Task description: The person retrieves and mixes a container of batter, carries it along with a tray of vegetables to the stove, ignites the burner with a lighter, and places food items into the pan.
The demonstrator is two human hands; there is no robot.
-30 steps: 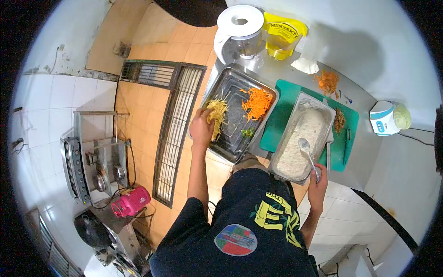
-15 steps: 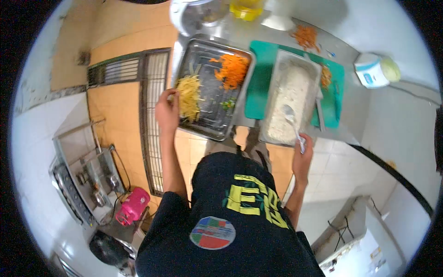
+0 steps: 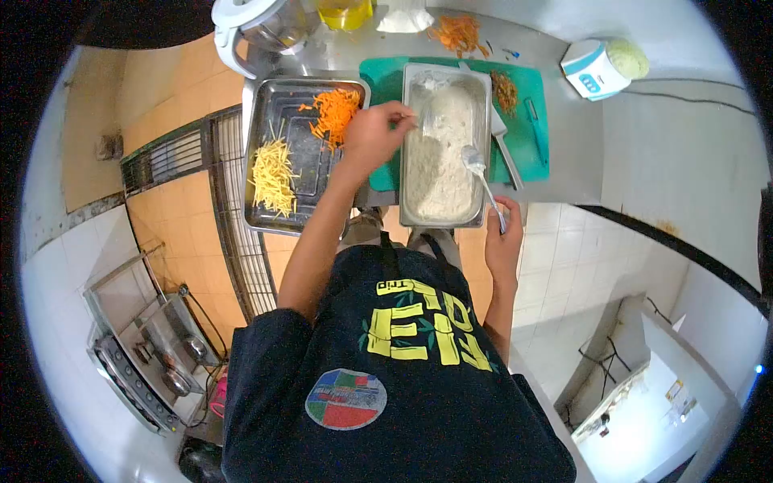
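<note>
Left fingers [image 3: 393,109], from tray [image 3: 302,165] to pan [image 3: 405,177] rim, hold unclear; right fingers [image 3: 513,213] around spoon [image 3: 485,183].

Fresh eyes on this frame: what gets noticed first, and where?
Probably the orange shreds at the far right of the tray, pale strips at its near left. Next, the steel pan of pale mixture on the green board, left hand at its left rim, spoon in the right hand.

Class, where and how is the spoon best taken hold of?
Probably by the outer end of the spoon's handle, coming from the near right: the bowl is at the pale mixture, while the long handle slants out past the container's rim to the right hand.
</note>
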